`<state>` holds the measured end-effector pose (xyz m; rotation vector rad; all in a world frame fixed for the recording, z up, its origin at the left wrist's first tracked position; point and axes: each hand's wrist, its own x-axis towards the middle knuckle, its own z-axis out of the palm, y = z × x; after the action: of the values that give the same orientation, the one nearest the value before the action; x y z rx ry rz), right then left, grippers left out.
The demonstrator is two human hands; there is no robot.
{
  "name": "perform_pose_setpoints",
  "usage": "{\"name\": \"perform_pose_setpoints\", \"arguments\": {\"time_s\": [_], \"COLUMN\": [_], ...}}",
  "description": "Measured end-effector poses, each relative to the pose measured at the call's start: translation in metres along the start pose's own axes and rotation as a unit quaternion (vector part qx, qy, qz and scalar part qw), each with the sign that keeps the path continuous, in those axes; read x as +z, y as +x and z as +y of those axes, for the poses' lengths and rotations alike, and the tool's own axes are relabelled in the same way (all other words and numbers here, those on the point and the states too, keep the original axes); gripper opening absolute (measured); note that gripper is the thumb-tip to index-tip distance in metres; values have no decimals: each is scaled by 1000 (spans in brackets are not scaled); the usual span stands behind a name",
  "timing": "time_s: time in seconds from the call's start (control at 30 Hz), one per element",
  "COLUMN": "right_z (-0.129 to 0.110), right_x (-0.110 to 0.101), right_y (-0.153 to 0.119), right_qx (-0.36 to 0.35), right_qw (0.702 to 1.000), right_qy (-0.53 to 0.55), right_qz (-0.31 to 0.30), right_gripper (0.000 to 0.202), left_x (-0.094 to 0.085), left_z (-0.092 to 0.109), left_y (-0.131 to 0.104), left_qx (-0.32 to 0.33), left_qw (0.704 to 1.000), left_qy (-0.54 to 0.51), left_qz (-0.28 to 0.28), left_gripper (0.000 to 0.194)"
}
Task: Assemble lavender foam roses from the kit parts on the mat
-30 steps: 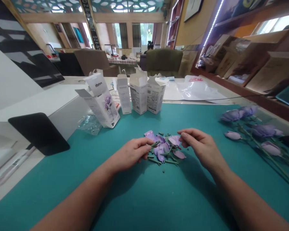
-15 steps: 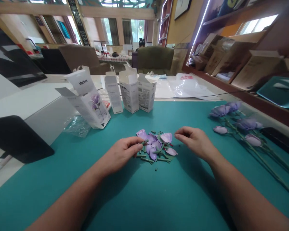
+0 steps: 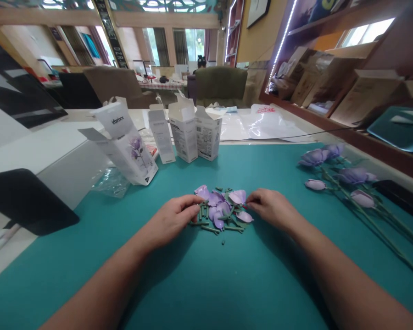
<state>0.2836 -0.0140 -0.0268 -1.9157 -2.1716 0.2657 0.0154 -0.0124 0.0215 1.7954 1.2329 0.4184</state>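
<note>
Lying to the right of the right hand [image 3: 273, 208]: purple flowers [image 3: 314, 158] on stems, apparently finished; between it and the left hand [image 3: 172, 219]: petals [image 3: 218, 222] and green stem pieces [image 3: 209, 229], still loose. Left thumb and forefinger nearly meeting, right fingertips bunched; whether either pinches a piece, cannot tell. Changed since the earlier frame: right fingertips lowered to the petals' near edge, formerly just clear

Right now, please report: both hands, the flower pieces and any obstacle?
Left hand at left edge of flower pieces, grip unclear; right hand at right edge, likewise. Pieces loose between hands. White boxes stand beyond, apart.
</note>
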Motion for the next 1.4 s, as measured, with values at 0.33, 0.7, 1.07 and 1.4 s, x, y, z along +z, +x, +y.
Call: {"name": "perform_pose_setpoints", "arguments": {"time_s": [0.33, 0.7, 1.07, 1.4], "right_z": [-1, -11, -31, -48], "right_x": [5, -2, 5, 16], "right_y": [0, -4, -12, -18], "right_qx": [12, -7, -121, -190], "right_qw": [1000, 994, 985, 981], "right_qy": [-9, 58, 71, 12], "right_qz": [-3, 97, 99, 28], "right_gripper": [22, 16, 24, 13], "left_x": [-3, -9, -13, 0], "left_z": [-6, -3, -14, -21], "left_y": [0, 2, 6, 12], "left_qx": [4, 1, 11, 26], "left_qw": [1000, 999, 990, 965], "left_qy": [-23, 1, 106, 257], "left_qz": [8, 43, 95, 50], "left_gripper": [40, 38, 36, 20]}}
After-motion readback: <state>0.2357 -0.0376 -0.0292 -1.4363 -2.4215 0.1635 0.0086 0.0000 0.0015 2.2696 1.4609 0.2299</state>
